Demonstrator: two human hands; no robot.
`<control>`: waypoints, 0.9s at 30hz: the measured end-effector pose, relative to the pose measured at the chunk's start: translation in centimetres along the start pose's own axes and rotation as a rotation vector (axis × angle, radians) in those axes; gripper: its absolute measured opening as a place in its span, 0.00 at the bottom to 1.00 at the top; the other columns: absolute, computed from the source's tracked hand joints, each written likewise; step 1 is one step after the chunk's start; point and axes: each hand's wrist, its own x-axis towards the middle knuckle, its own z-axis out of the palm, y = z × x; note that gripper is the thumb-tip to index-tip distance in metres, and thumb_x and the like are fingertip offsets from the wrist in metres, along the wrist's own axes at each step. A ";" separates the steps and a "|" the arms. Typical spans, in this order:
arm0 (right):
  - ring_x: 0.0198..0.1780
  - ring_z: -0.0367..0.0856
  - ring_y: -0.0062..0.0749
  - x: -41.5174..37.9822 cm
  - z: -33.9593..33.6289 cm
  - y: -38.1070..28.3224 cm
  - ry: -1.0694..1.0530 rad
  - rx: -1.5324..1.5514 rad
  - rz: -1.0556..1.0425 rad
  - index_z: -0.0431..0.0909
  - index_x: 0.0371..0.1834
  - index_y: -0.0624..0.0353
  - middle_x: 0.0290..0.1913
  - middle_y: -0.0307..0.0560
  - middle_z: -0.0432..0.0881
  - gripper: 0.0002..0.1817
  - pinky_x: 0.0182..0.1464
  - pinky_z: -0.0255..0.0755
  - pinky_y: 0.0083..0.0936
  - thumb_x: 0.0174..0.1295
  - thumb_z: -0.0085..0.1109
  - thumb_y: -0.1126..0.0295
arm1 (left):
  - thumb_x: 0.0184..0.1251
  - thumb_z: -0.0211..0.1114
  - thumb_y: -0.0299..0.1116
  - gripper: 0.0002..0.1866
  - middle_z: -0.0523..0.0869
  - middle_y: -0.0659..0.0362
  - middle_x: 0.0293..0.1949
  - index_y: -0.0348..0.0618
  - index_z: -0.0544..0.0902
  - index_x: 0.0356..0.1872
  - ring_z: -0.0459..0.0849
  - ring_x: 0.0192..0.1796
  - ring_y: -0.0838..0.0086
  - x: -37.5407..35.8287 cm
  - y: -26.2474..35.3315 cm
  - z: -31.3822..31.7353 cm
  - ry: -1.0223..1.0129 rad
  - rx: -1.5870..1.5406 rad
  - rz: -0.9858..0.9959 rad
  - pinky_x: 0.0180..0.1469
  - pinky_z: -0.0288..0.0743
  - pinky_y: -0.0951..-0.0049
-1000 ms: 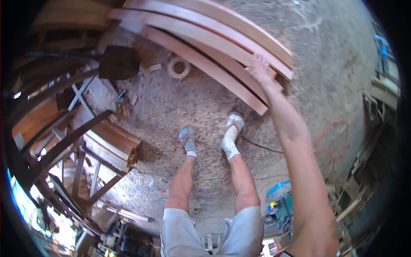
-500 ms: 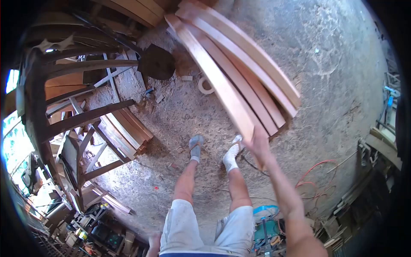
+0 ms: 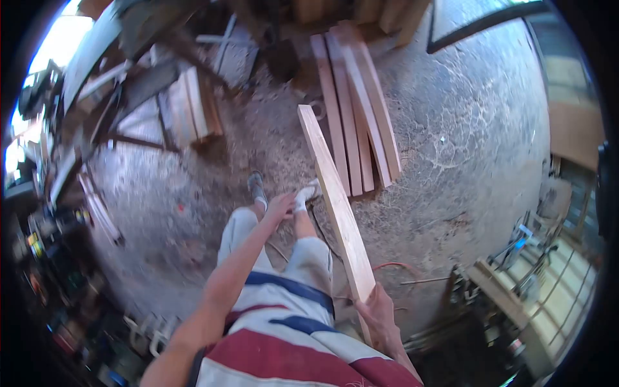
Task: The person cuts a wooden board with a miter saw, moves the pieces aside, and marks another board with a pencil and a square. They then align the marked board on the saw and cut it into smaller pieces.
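The right grip clasps a pale board that angles away toward eleven o'clock, while the left grip, loosely spread, hovers off the board's nine o'clock side.

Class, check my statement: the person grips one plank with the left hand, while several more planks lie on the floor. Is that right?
Not quite: the head view shows the right hand gripping the plank, with the left hand apart from it. Several more planks do lie on the floor.
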 end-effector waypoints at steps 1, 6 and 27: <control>0.51 0.88 0.66 -2.8 -0.5 0.7 -0.014 -0.057 -0.042 0.76 0.52 0.67 0.48 0.69 0.86 0.29 0.54 0.81 0.53 0.55 0.76 0.60 | 0.73 0.71 0.67 0.41 0.90 0.57 0.58 0.45 0.80 0.73 0.88 0.58 0.66 0.6 -1.8 1.2 0.075 -0.015 -0.100 0.51 0.86 0.58; 0.58 0.87 0.68 -9.8 -1.1 0.4 -0.114 -0.385 -0.140 0.74 0.68 0.69 0.54 0.70 0.87 0.40 0.59 0.82 0.54 0.58 0.76 0.54 | 0.64 0.72 0.77 0.44 0.91 0.55 0.54 0.48 0.86 0.66 0.90 0.54 0.61 -0.3 -3.6 -2.7 0.140 -0.547 -0.317 0.57 0.84 0.46; 0.77 0.72 0.64 14.9 31.2 -31.3 0.178 -0.706 -0.833 0.69 0.79 0.66 0.74 0.65 0.76 0.50 0.79 0.69 0.51 0.54 0.84 0.58 | 0.62 0.89 0.42 0.25 0.93 0.62 0.49 0.40 0.90 0.55 0.88 0.54 0.77 -33.0 -0.8 -37.2 0.251 -0.910 0.789 0.60 0.81 0.71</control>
